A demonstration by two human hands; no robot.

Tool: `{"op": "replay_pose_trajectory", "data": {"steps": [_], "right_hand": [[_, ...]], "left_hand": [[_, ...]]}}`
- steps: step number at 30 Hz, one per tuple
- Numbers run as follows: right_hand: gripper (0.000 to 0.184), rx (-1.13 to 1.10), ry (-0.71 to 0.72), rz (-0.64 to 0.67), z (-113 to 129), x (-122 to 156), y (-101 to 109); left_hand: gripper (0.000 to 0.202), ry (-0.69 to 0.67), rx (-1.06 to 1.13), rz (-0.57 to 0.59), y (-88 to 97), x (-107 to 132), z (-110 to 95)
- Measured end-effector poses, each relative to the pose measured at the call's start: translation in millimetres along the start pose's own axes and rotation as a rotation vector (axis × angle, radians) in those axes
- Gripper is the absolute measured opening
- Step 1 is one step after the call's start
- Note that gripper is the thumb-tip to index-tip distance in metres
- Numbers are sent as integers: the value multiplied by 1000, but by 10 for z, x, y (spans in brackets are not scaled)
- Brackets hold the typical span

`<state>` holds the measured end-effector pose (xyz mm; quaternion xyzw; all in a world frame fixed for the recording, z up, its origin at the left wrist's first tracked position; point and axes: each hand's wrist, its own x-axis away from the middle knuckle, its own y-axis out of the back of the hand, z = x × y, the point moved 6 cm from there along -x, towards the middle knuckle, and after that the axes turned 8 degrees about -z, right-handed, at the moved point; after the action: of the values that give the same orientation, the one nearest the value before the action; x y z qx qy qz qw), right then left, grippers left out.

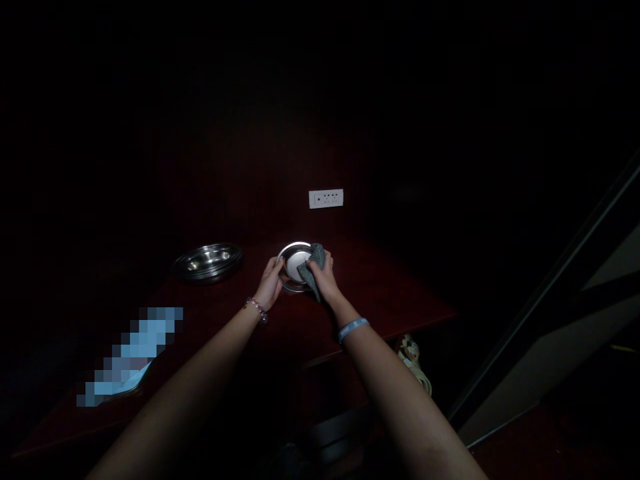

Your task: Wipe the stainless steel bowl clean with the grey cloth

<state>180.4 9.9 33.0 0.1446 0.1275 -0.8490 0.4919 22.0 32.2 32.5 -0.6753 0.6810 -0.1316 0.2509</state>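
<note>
Here, two hands hold a small steel plate (291, 261) and a grey cloth (311, 268) over a dark red table (385, 293).
The left hand (270, 283) has its fingers curled tight round the plate's rim at nine o'clock, tipping its face toward the camera. The right hand (326, 279) has its fingers closed on the cloth, bunching it against the plate's three o'clock side. The plate sits mid-view, just above the table's far part. A beaded bracelet (257, 309) circles the left wrist and a blue band (353, 329) the right. At nine o'clock from the plate, near but apart, a wide steel bowl (207, 261) rests on the table. A white wall socket (326, 199) shows at one o'clock, a blurred blue patch (133, 353) at seven, and a pale cable (414, 360) at five, below the table's edge.
</note>
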Motion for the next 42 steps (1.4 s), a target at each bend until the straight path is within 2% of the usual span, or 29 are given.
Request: {"op": "replay_pose_trajectory", "data": {"steps": [26,42], "right_hand": [[57,8,24,-11,25,17,3],[55,35,10,-34,56,44,25]], "left_hand": [[24,-10,-5,-1,-14,5,-6],[19,-18,-30,9,-23,15,-3]]}}
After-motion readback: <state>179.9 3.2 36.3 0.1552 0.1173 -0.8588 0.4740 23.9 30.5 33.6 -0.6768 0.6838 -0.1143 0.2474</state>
